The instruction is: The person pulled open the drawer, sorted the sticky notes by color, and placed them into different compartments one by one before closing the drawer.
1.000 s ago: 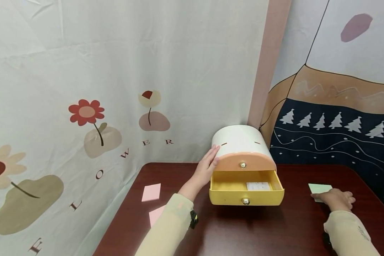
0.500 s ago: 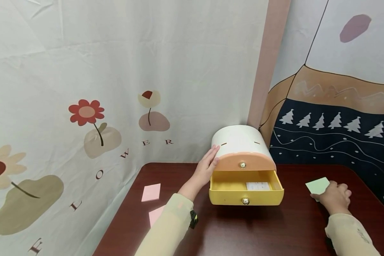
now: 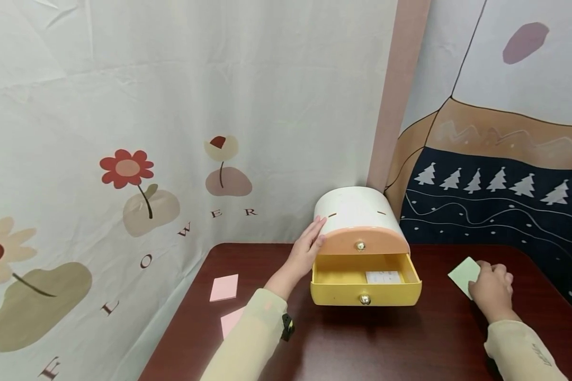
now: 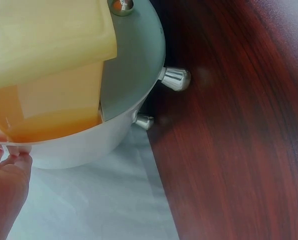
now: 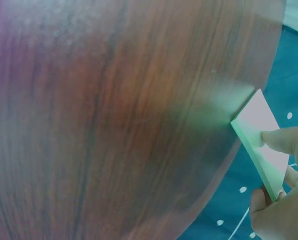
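Note:
In the head view, a small two-drawer storage box with a white domed top stands at the table's back. Its peach upper drawer is pushed in, and the yellow lower drawer is pulled out with a small white printed item inside. My left hand rests against the box's left side, fingers extended. To the right, my right hand holds a pale green sticky note pad. The right wrist view has the thumb on the pad's face and fingers at its far edge; the pad is tilted.
Two pink sticky note pads, a farther pink pad and a nearer pink pad, lie on the dark red-brown table at left. My left sleeve partly covers the nearer one. Printed curtains hang behind the table.
The green pad has turned and shifted slightly left in my right hand, which has moved a little left and away from me. My left hand stays on the box.

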Motion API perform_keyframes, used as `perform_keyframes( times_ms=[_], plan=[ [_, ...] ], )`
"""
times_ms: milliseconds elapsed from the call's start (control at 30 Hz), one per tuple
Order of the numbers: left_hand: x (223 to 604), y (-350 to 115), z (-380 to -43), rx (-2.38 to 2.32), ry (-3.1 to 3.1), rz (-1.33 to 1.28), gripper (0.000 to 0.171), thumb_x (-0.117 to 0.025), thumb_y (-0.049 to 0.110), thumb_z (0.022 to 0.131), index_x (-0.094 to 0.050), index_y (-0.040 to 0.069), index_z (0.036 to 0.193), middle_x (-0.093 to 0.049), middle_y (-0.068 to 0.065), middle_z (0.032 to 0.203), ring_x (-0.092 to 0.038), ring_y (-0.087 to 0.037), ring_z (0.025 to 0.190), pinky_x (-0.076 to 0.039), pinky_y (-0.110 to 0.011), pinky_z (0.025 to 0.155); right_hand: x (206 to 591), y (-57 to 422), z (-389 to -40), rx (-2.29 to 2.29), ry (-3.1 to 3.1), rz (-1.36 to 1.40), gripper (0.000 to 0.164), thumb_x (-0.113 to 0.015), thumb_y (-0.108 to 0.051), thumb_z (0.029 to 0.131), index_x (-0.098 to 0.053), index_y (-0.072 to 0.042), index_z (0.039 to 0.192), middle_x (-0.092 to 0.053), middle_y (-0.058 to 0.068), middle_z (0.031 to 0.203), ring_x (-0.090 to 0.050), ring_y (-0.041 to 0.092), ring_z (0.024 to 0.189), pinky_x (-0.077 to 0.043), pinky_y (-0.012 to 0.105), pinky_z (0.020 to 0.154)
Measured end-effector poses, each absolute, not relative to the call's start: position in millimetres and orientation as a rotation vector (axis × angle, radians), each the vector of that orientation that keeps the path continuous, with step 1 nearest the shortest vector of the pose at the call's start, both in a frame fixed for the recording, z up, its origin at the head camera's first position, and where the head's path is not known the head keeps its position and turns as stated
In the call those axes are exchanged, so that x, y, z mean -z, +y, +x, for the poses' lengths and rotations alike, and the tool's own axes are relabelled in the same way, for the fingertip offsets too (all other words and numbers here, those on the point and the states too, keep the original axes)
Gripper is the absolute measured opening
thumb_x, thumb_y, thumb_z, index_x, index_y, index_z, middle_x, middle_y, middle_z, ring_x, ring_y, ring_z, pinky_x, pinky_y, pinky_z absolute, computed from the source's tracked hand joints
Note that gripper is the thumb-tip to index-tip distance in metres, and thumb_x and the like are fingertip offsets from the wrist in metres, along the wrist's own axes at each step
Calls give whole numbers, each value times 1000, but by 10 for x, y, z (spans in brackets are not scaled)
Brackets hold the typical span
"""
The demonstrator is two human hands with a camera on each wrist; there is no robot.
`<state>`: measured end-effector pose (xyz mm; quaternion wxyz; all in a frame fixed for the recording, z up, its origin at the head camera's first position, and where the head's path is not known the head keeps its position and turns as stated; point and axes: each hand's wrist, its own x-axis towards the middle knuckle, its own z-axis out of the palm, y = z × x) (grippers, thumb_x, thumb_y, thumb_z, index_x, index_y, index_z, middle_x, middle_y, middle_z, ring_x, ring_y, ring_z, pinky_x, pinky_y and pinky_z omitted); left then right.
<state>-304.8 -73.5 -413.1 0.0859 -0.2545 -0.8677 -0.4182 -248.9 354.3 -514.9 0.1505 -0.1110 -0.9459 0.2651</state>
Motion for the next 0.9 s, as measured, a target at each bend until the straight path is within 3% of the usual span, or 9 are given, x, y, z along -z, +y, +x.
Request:
perform_keyframes(
  times_ms=[233, 633, 900],
  plan=[
    [4111, -731, -3039, 1245, -2611, -739, 50, -40, 37, 101, -33, 25, 148, -23, 2, 157, -24, -20, 143, -23, -45, 115, 5162, 3449, -2458, -736, -2655, -180, 45, -48, 2, 79, -45, 14, 122, -34, 38, 114, -30, 52, 98, -29, 60, 74],
    [4123, -733, -3033, 1268, -2596, -744, 50, -40, 38, 101, -33, 24, 148, -24, 0, 157, -25, -21, 143, -23, -46, 115, 5150, 3348, -2444, -658, -2628, -114, 32, -47, 1, 84, -54, 6, 114, -45, 29, 109, -40, 44, 95, -37, 58, 71],
    [4133, -737, -3044, 1259, -2595, -755, 50, -39, 38, 101, -33, 24, 149, -23, 0, 157, -25, -21, 143, -23, -46, 114, 5123, 3296, -2387, -607, -2614, -34, 29, -52, 4, 81, -57, 6, 110, -52, 28, 103, -48, 42, 87, -41, 55, 66]
  ],
)
